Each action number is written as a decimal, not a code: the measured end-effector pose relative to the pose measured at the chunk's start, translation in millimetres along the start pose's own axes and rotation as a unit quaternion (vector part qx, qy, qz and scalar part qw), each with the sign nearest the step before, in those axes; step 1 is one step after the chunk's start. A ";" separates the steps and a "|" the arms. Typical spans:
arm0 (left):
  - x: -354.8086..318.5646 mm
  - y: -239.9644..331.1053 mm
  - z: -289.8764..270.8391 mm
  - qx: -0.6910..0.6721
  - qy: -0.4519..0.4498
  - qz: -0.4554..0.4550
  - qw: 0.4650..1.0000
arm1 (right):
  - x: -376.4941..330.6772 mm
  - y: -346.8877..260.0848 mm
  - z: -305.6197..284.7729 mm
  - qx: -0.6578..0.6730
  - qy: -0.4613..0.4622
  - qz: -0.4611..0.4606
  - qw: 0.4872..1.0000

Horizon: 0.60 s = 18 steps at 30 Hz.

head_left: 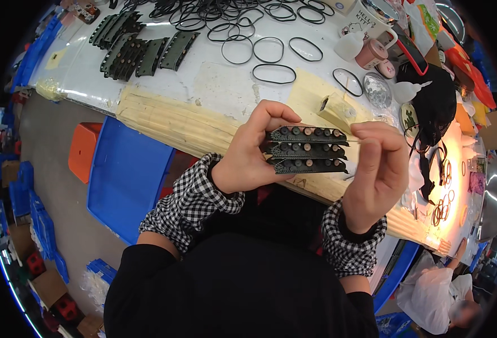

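Note:
My left hand [247, 155] is closed around one end of a stack of dark green strips [309, 150], held over the table's front edge. The strips lie in three rows, each with small round studs along its face, some dark and some copper-toned. My right hand [377, 169] is at the stack's other end, thumb and forefinger pinched together. A thin pale sliver shows at those fingertips, too small to name. More curved dark green strips [125, 55] lie in groups at the table's far left.
Black rubber rings [274, 74] lie scattered across the white table [217, 81]. A yellowish block [338, 110] sits just beyond my hands. Bottles, a mug [372, 22] and a black cap [434, 101] crowd the right. Left below stand a blue bin [124, 180] and an orange stool [83, 152]. Another person [457, 293] is at the lower right.

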<state>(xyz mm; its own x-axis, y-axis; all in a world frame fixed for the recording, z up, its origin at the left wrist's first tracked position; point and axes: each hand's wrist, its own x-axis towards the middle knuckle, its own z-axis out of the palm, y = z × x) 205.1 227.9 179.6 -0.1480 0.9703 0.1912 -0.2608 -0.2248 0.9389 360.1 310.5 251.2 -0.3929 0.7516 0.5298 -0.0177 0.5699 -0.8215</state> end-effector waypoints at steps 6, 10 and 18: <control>-1.9 0.5 -7.7 0.034 0.016 -0.001 0.999 | 22.7 35.0 -32.7 -0.332 0.054 -0.109 0.935; 0.9 3.8 -8.2 0.026 0.043 0.008 0.999 | 23.7 41.4 -32.4 -0.417 0.010 -0.146 0.897; 22.9 5.6 -8.7 0.068 0.078 0.085 0.991 | 1.3 2.3 0.5 -0.041 0.028 -0.084 0.995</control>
<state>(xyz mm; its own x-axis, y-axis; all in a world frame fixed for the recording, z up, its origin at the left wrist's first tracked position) 192.0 248.1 186.8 -0.3267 0.8917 0.3133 -0.0893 -0.3591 0.9290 359.1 312.6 249.8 -0.3380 0.6591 0.6718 -0.0028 0.7131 -0.7010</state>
